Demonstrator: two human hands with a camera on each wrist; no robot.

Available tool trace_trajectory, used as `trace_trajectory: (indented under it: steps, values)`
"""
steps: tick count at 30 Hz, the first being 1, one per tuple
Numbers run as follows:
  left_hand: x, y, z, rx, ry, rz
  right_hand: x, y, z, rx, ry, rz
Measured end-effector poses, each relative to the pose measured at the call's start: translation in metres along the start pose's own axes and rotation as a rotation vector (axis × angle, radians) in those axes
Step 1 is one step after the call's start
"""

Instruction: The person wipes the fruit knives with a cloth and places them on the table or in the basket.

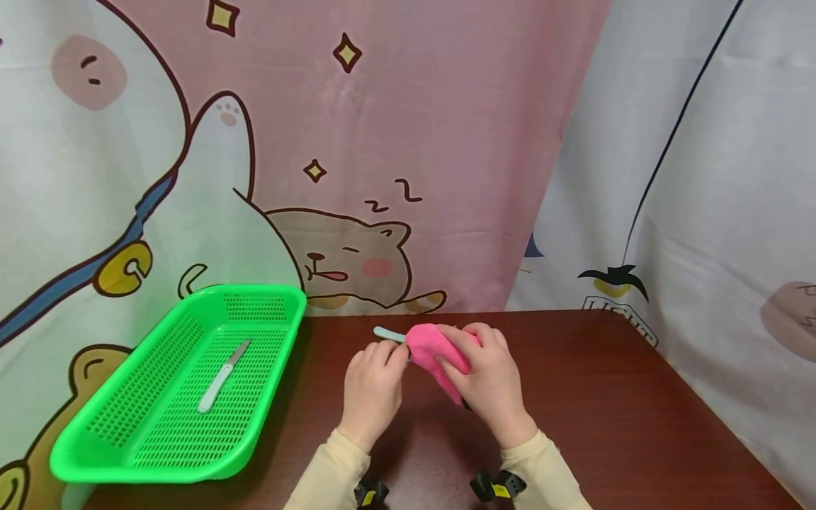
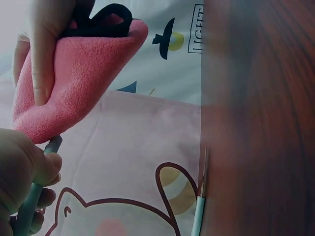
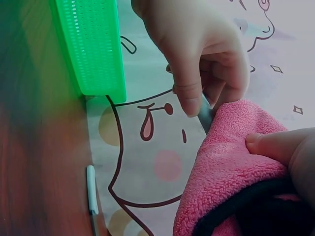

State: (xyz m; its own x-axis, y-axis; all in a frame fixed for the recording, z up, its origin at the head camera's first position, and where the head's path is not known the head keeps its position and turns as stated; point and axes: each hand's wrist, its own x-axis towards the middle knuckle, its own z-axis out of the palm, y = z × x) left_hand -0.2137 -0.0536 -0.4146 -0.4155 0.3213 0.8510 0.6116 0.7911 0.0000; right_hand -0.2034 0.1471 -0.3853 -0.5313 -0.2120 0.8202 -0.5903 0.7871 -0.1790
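Note:
My left hand (image 1: pixel 372 388) grips a knife by its slim grey-green handle (image 2: pixel 30 209); only a short dark grey part (image 3: pixel 205 116) shows between that hand and the cloth, and the rest is covered. In my right hand (image 1: pixel 489 379) is a fluffy pink cloth (image 1: pixel 436 354) with a black edge (image 3: pixel 236 196), folded and held against the knife's end. The thumb (image 3: pixel 268 146) presses on the cloth. Both hands are raised above the table. Behind them a second knife with a pale blue handle (image 1: pixel 387 333) lies on the tabletop; its blade (image 2: pixel 204 172) shows in the left wrist view.
A green perforated basket (image 1: pixel 255 439) stands at the left on the brown table (image 1: pixel 612 411). Inside it lies a knife with a white handle (image 1: pixel 215 388). A printed curtain (image 1: pixel 446 142) hangs along the table's back edge, and a white one on the right.

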Motion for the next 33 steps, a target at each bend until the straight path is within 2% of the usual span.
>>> trace_trajectory:
  steps: [12, 24, 33]
  values:
    - [-0.002, -0.001, 0.000, -0.007, -0.023, 0.010, -0.001, 0.003, 0.002, -0.018, -0.022, 0.050]
    - [0.000, 0.003, -0.002, -0.020, -0.053, -0.019, 0.000, 0.029, -0.015, -0.046, -0.005, 0.229]
    - [0.000, 0.002, -0.001, -0.035, -0.038, -0.017, -0.001, 0.038, -0.018, -0.055, 0.008, 0.240]
